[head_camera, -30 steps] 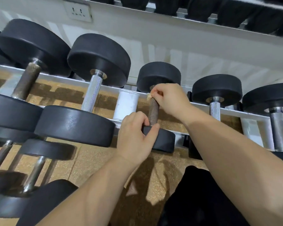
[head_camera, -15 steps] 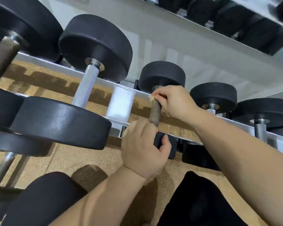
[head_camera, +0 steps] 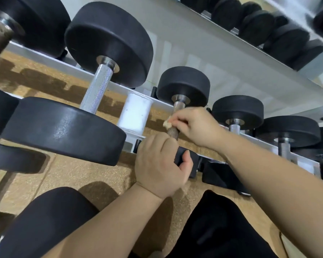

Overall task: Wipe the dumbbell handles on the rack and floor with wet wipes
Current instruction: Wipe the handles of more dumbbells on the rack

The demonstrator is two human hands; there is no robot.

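Observation:
A small black dumbbell (head_camera: pixel 183 86) lies on the white rack (head_camera: pixel 136 112), its rusty brown handle (head_camera: pixel 172 131) pointing toward me. My right hand (head_camera: pixel 196 125) is wrapped round the middle of that handle and pinches a crumpled, soiled wet wipe (head_camera: pixel 167 124) against it. My left hand (head_camera: pixel 160 164) grips the dumbbell's near black head (head_camera: pixel 186 161), thumb hooked over its edge. The handle's top end shows bare metal above my right hand.
A large dumbbell with a silver knurled handle (head_camera: pixel 97 88) lies to the left, and smaller dumbbells (head_camera: pixel 237 110) sit to the right. An upper shelf (head_camera: pixel 259 28) holds several black weights. Cork-coloured floor (head_camera: pixel 82 175) and my dark-clothed knees lie below.
My right hand has slid down the handle with the wipe, uncovering the metal near the far head. The camera has tilted and moved closer. My left hand keeps its hold.

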